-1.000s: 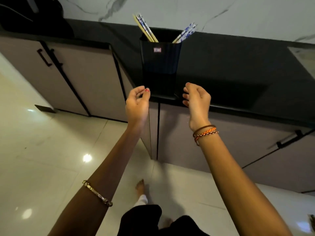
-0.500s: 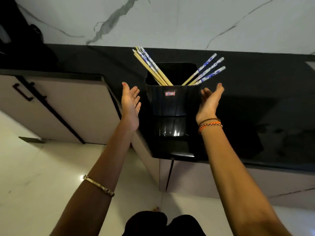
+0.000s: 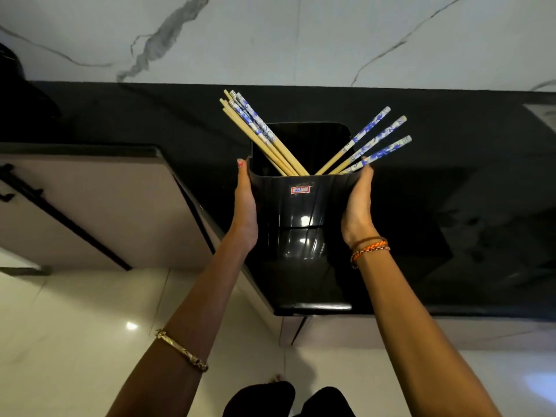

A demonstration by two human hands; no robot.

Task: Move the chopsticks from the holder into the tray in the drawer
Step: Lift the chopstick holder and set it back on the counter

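A black plastic holder [image 3: 301, 206] with a small red-edged label stands on the black countertop [image 3: 466, 191] near its front corner. Several chopsticks with blue-and-white patterned tops lean out of it: one bundle [image 3: 255, 130] to the left, three more [image 3: 376, 136] fanned to the right. My left hand [image 3: 245, 206] lies flat against the holder's left side, fingers straight. On the opposite side, my right hand [image 3: 358, 203] presses the wall with its fingertips at the rim, just under the right chopsticks. No open drawer or tray is in view.
A white marble wall [image 3: 270, 40] rises behind the counter. To the left are beige cabinet doors [image 3: 105, 206] with a black bar handle [image 3: 45, 203]. Glossy white floor [image 3: 75, 326] lies below, and my legs show at the bottom edge.
Both hands rose from below the counter edge, opened, and closed in on the holder's two sides; they now touch it. The view shifted down onto the counter.
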